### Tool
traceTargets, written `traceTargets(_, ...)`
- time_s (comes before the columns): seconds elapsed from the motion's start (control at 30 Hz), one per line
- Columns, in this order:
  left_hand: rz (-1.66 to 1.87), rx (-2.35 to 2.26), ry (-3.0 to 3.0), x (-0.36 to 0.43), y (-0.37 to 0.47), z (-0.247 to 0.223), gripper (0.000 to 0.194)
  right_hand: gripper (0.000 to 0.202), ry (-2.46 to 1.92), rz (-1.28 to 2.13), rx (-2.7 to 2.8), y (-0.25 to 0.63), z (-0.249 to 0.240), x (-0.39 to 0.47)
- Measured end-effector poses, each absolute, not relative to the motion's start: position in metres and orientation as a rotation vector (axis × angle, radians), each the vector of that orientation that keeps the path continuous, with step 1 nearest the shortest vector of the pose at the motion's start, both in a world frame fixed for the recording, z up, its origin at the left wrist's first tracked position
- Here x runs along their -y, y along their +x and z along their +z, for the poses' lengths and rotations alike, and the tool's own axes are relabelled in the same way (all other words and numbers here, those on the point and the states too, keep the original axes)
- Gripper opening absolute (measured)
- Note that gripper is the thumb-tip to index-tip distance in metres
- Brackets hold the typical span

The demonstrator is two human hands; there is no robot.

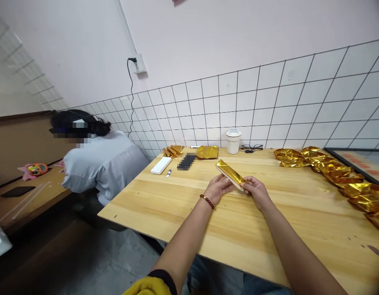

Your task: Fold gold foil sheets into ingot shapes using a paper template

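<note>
A long flat strip of shiny gold foil [230,173] with a pale lower edge is held tilted above the wooden table [158,205]. My left hand [217,189], with a beaded bracelet at the wrist, supports it from beneath, fingers curled under the foil. The fingers of my right hand [255,191] pinch its near right end. Behind it lie a folded gold foil packet [207,152] and a pile of gold strips [173,151]. A chain of crumpled gold foil [333,170] stretches along the right side.
Toward the back stand a white cup [233,141] and glasses [252,148]. A white power bank [161,165], a small tube [169,173] and a pixelated dark object [187,162] lie at left. A framed panel [361,159] is far right. Another person [105,164] leans over a neighbouring desk.
</note>
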State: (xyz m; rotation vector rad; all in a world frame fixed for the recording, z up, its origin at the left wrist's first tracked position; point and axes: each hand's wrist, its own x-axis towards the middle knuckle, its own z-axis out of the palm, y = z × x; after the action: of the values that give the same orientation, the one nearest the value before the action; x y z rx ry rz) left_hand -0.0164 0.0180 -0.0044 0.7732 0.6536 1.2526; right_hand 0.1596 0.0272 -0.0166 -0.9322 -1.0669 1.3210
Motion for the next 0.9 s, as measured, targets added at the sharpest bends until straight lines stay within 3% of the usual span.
traceTargets(0.17, 1.174, -0.467, 0.857, -0.013, -0.009, -0.005, 0.048, 0.044, -0.961, 1.266, 1.132, 0.156, -0.017, -0.026)
traceTargets(0.5, 1.395, -0.769, 0.648, -0.021, 0.003, -0.014, 0.045, 0.044, -1.04, 1.19, 1.328, 0.153, -0.016, -0.02)
traceTargets(0.9, 1.503, -0.712, 0.49, -0.028, -0.003, -0.011, 0.039, 0.038, -1.105, 1.193, 1.356, 0.154, -0.012, -0.015)
